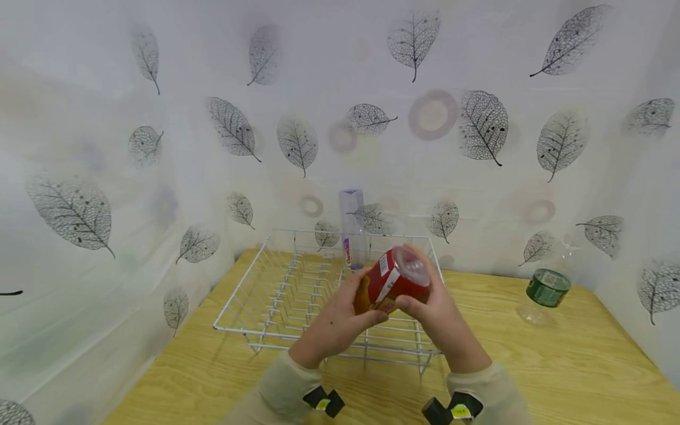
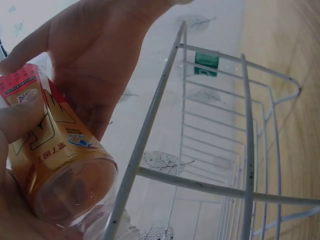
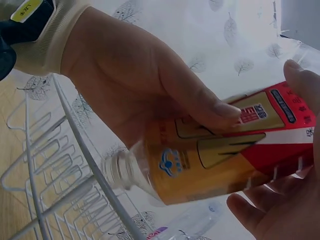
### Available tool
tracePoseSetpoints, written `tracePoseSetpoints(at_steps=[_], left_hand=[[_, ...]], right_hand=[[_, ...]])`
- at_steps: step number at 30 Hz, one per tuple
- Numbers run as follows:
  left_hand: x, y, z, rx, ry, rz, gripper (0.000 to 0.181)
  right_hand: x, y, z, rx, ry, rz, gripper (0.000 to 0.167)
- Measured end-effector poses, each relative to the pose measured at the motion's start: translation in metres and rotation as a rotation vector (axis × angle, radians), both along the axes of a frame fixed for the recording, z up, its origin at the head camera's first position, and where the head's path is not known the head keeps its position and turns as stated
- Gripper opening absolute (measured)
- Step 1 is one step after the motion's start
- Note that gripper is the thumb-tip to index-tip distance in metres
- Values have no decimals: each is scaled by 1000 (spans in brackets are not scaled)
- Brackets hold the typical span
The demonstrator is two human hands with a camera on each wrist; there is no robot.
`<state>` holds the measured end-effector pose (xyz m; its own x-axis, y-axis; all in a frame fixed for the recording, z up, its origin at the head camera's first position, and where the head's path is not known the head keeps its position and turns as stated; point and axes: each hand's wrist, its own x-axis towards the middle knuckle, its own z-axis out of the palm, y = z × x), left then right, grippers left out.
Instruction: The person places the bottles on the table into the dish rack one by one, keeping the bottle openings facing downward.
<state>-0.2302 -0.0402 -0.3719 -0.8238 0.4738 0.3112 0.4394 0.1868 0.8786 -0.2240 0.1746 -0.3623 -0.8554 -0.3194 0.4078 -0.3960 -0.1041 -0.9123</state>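
Observation:
A clear plastic bottle (image 1: 390, 280) with a red and gold label is tilted in the air over the front of a white wire dish rack (image 1: 255, 334). My left hand (image 1: 334, 324) grips it towards the neck end, its thumb lying along the label. Around the base end, my right hand (image 1: 443, 319) holds it with thumb and fingers. The bottle's uncapped neck (image 3: 120, 170) shows in the right wrist view, near the rack's wire rim. Its rounded clear base faces up and to the right in the head view.
Another clear bottle (image 1: 353, 227) with a purple label stands upright at the rack's back. To the right on the wooden table (image 1: 489, 319) stands a clear bottle with a green label (image 1: 549, 288). Leaf-patterned sheeting (image 1: 340, 71) encloses the back and sides.

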Motion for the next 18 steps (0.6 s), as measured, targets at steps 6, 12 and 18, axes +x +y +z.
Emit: tracePoseSetpoints(at_steps=[6,12,18], left_hand=[[1,4,-4,-6,33,-8,71],[0,7,-5,47,51,-91,71],[0,10,-7,47,55,-149,73]], right_hand=[[3,-12,-2,-55,-25,-57,84],[7,-18,-1,-69,4,-108,82],[6,-19,-3,11,23,-191,76]])
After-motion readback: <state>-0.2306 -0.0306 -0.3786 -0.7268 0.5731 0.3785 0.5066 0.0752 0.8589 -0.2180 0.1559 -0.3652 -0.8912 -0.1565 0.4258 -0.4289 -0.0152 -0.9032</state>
